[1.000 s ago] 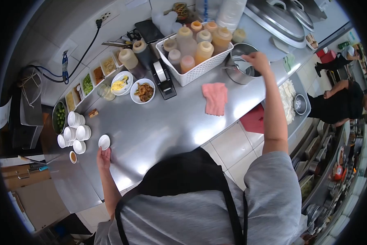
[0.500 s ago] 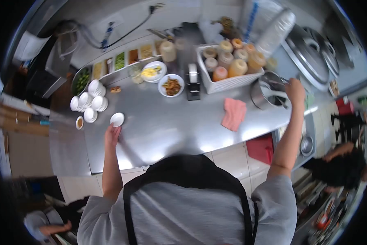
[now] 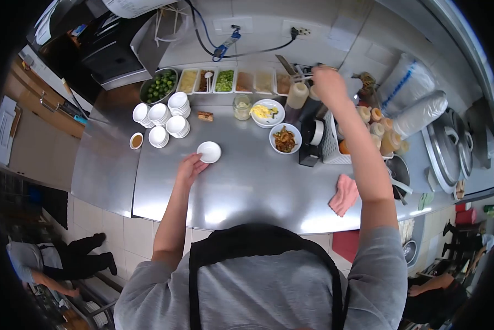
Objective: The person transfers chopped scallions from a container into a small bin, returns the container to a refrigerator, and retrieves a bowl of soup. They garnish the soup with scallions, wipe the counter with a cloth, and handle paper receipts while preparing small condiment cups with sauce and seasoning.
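My left hand (image 3: 190, 168) holds a small white sauce dish (image 3: 209, 152) by its near edge, low over the steel counter. Toward the back wall reaches my right hand (image 3: 329, 87), its fingers closed among metal utensils (image 3: 291, 67) standing behind a squeeze bottle (image 3: 297, 95). What those fingers grip cannot be made out. Below that arm are a black tape dispenser (image 3: 310, 148) and a white basket (image 3: 330, 144) of sauce bottles, partly hidden by the forearm. A bowl of browned food (image 3: 285, 138) and a bowl with yellow food (image 3: 265, 113) stand between the hands.
Stacked white dishes (image 3: 176, 126), a dish of brown sauce (image 3: 136, 141) and a bowl of green limes (image 3: 162, 87) are at left. Topping containers (image 3: 225, 81) line the back. A pink cloth (image 3: 344, 195) and metal pot (image 3: 399, 170) lie right. Other people are beyond the counter.
My right hand has left the metal pot and moved left and back to the utensils. The left hand still holds the sauce dish. The camera view has turned toward the left.
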Demonstrator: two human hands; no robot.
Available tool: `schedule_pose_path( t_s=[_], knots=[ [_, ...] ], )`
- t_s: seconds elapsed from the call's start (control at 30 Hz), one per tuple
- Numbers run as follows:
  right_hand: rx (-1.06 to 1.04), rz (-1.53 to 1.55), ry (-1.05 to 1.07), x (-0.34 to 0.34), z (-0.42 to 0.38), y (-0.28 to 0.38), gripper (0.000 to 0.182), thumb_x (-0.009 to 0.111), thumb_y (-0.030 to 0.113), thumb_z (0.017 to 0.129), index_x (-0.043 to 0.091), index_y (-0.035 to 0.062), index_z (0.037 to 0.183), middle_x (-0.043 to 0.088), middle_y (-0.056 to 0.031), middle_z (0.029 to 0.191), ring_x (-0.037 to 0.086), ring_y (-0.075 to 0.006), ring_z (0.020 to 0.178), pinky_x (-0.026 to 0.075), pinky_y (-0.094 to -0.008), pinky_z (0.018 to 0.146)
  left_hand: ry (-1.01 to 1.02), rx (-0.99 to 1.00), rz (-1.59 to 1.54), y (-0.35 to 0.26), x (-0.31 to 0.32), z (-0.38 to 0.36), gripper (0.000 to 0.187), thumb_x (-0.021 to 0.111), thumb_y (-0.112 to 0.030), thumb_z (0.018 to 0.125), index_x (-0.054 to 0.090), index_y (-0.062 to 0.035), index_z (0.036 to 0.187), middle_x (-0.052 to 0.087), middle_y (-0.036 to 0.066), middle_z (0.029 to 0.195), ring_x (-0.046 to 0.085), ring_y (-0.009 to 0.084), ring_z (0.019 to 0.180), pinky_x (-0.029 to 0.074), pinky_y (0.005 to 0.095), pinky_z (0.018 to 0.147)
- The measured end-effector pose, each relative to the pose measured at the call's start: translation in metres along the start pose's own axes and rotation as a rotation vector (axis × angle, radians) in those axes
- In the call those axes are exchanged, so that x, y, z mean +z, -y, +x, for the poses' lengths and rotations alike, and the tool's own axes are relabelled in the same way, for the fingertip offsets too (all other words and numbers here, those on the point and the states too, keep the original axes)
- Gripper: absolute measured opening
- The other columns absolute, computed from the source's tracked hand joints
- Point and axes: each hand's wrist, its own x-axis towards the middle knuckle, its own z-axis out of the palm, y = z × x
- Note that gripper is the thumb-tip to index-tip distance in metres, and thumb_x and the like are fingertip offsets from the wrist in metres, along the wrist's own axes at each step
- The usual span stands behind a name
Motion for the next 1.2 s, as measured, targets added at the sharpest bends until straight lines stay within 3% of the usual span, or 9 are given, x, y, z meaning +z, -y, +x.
schedule_pose_path(
  t_s=[0.03, 0.07, 0.13, 0.2, 0.23, 0.33, 0.43, 0.83, 1.2],
  knots=[
    [-0.064, -0.118, 0.136, 0.016, 0.022, 0.010, 0.014, 0.054, 0.009, 0.070, 0.064, 0.0020, 0.078, 0.063, -0.0159, 0.082, 0.063, -0.0293, 0.075, 0.052, -0.0376, 0.064, 0.052, 0.002, 0.030, -0.007, 0.011, -0.002, 0.029, 0.057, -0.011, 0.082, 0.049, 0.0036, 0.106, 0.059, 0.012, 0.096, 0.060, 0.0208, 0.088, 0.051, 0.0322, 0.079],
    [-0.139, -0.171, 0.000, 0.041, 0.038, 0.018, 0.012, 0.055, 0.009, 0.071, 0.064, 0.0030, 0.075, 0.064, -0.0145, 0.085, 0.064, -0.0266, 0.076, 0.053, -0.0345, 0.063, 0.103, 0.002, 0.060, -0.013, 0.019, -0.003, 0.031, 0.057, -0.011, 0.083, 0.049, 0.0038, 0.108, 0.060, 0.012, 0.097, 0.060, 0.0207, 0.089, 0.051, 0.0324, 0.079],
    [-0.127, -0.193, 0.099, 0.066, 0.066, 0.034, 0.013, 0.053, 0.006, 0.073, 0.064, 0.0024, 0.078, 0.063, -0.0150, 0.088, 0.063, -0.0295, 0.082, 0.052, -0.0372, 0.069, 0.147, 0.023, 0.067, -0.023, 0.031, 0.001, 0.031, 0.057, -0.012, 0.083, 0.050, 0.0032, 0.109, 0.060, 0.012, 0.099, 0.060, 0.0202, 0.089, 0.051, 0.0322, 0.078],
    [-0.200, -0.251, 0.308, 0.092, 0.088, 0.045, 0.015, 0.052, 0.007, 0.075, 0.065, 0.0020, 0.082, 0.063, -0.0160, 0.091, 0.063, -0.0285, 0.084, 0.052, -0.0375, 0.068, 0.191, 0.039, 0.075, -0.033, 0.039, 0.004, 0.031, 0.057, -0.012, 0.083, 0.051, 0.0026, 0.110, 0.060, 0.012, 0.100, 0.061, 0.0197, 0.089, 0.050, 0.0321, 0.078],
    [-0.141, -0.262, 0.415, 0.103, 0.095, 0.053, 0.017, 0.053, 0.008, 0.076, 0.066, 0.0027, 0.087, 0.063, -0.0152, 0.092, 0.063, -0.0280, 0.087, 0.052, -0.0364, 0.070, 0.211, 0.052, 0.084, -0.037, 0.043, 0.006, 0.031, 0.057, -0.012, 0.083, 0.052, 0.0019, 0.110, 0.060, 0.011, 0.100, 0.060, 0.0191, 0.089, 0.050, 0.0315, 0.078],
    [-0.167, -0.288, 0.500, 0.145, 0.101, 0.057, 0.018, 0.053, 0.009, 0.077, 0.066, 0.0032, 0.089, 0.064, -0.0138, 0.093, 0.062, -0.0274, 0.089, 0.052, -0.0358, 0.072, 0.237, 0.060, 0.070, -0.045, 0.045, 0.012, 0.030, 0.057, -0.012, 0.083, 0.052, 0.0014, 0.109, 0.060, 0.010, 0.100, 0.060, 0.0182, 0.089, 0.050, 0.0304, 0.078],
    [-0.148, -0.285, 0.454, 0.171, 0.096, 0.051, 0.018, 0.053, 0.010, 0.077, 0.066, 0.0037, 0.088, 0.064, -0.0122, 0.093, 0.062, -0.0268, 0.090, 0.051, -0.0352, 0.074, 0.255, 0.057, 0.039, -0.048, 0.047, 0.020, 0.030, 0.057, -0.012, 0.083, 0.052, 0.0015, 0.109, 0.060, 0.010, 0.100, 0.060, 0.0177, 0.089, 0.049, 0.0298, 0.078],
    [-0.125, -0.288, 0.477, 0.119, 0.106, 0.031, 0.019, 0.050, 0.011, 0.078, 0.066, 0.0046, 0.087, 0.063, -0.0149, 0.094, 0.061, -0.0296, 0.089, 0.051, -0.0375, 0.073, 0.336, 0.078, -0.073, -0.060, 0.103, 0.064, 0.028, 0.055, -0.011, 0.084, 0.049, 0.0029, 0.107, 0.059, 0.011, 0.100, 0.060, 0.0179, 0.090, 0.050, 0.0302, 0.079],
    [-0.031, -0.141, 0.237, 0.027, 0.088, 0.005, 0.018, 0.049, 0.009, 0.075, 0.061, 0.0057, 0.088, 0.061, -0.0154, 0.092, 0.058, -0.0308, 0.089, 0.047, -0.0384, 0.077, 0.358, 0.075, 0.020, -0.064, 0.149, 0.090, 0.034, 0.057, -0.012, 0.084, 0.046, 0.0042, 0.112, 0.056, 0.012, 0.106, 0.057, 0.0199, 0.097, 0.048, 0.0309, 0.085]
  ],
)
